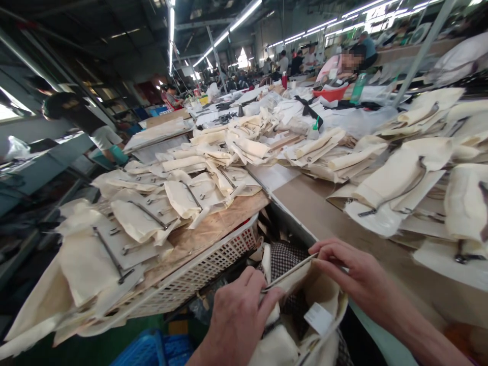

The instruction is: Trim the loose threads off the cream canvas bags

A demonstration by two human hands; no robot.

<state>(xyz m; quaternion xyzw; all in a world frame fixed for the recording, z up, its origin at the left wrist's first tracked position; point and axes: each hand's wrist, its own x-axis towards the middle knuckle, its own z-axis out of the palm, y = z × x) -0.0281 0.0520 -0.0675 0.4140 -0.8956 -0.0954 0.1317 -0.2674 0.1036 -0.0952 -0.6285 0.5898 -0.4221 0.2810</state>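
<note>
A cream fabric bag [328,297] with a white label [318,319] inside lies low in front of me, its mouth spread. My left hand [242,310] pinches the near left end of the bag's upper edge between thumb and fingers. At the right end of that same edge, my right hand [343,264] grips with thumb and fingertips, so the edge runs straight between both hands. Dark checked cloth [285,259] shows behind the edge and within the opening. The lower part of the bag runs out of the picture.
Cream fabric pieces with dark straps lie in a pile [148,213] on a wooden board [217,218] at left. Beneath is a white plastic basket [198,277]; a blue crate [152,348] stands lower. More cream pieces [404,173] cover the right table [316,201]. Several people work farther back.
</note>
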